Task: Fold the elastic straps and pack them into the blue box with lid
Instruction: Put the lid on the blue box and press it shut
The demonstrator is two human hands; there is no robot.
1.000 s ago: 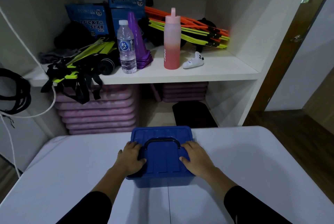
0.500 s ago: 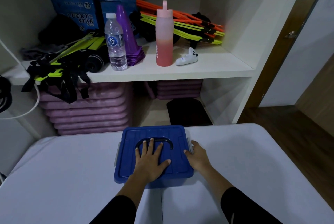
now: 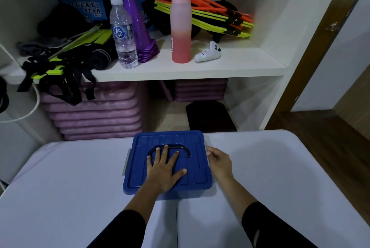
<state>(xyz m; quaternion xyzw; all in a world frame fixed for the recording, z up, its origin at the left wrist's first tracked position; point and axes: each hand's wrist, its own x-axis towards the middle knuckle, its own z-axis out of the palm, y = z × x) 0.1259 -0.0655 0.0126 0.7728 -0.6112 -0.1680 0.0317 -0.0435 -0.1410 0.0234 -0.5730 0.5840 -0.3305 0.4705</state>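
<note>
White table (image 3: 280, 167), left hand (image 3: 164, 171) flat, spread on blue lid (image 3: 170, 137) (right hand (image 3: 219, 160) curled round side latch (image 3: 205, 145)).

The shut lid (image 3: 198, 173) hides whatever lies in the blue box (image 3: 180, 193), and most of the box's walls too. The left grip (image 3: 164, 171) covers the middle of the black handle (image 3: 185, 150). The right grip (image 3: 219, 162) has its fingertips tucked at the lid's right edge, so whether they pinch the grey latch (image 3: 205, 145) cannot be told. Both sleeves (image 3: 124, 229) and the desk (image 3: 280, 167) run off the bottom edge. A dark coil (image 3: 3, 97) is cut by the left edge.
</note>
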